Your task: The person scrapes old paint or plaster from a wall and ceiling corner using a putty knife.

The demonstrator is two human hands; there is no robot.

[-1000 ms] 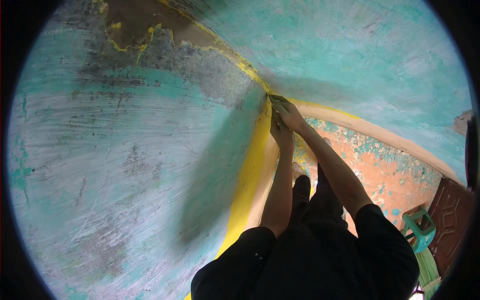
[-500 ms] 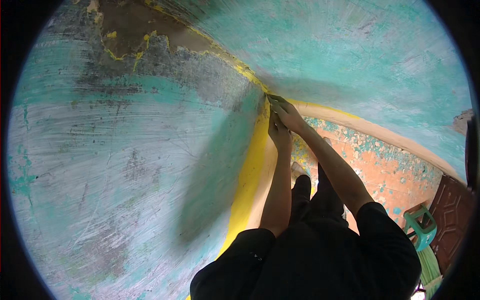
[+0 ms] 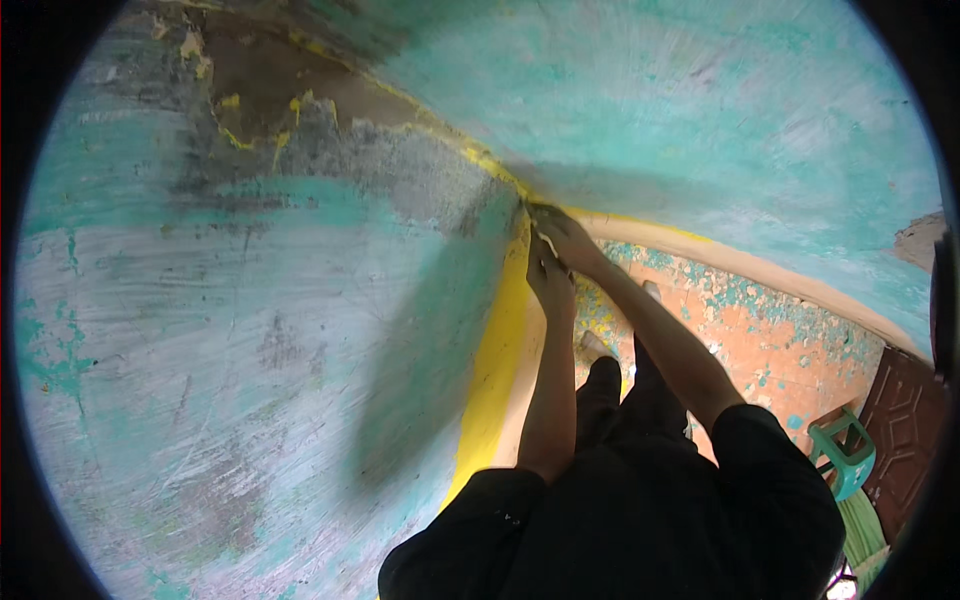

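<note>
Both my hands are up at the corner where the left wall (image 3: 300,330), streaked in pale turquoise and grey, meets the turquoise right wall (image 3: 760,110). My right hand (image 3: 568,240) is on the right, its fingers together and their tips against the yellow corner line. Just below it and to the left, my left hand (image 3: 550,280) is closed, fingers pointing up beside the yellow band (image 3: 492,390). A thin pale sliver (image 3: 545,242) shows between the hands; its kind cannot be made out. Dark shade hides the fingertips.
Bare brown plaster (image 3: 270,80) with ragged yellow edges lies at the upper left. Below me the orange floor (image 3: 720,310) is speckled with flaking paint. A green plastic stool (image 3: 845,460) stands at the right, by a brown panelled door (image 3: 905,430).
Both hands have shifted slightly left and down along the corner. The right hand's fingers have drawn a little apart from the left hand, and a pale sliver now shows between them.
</note>
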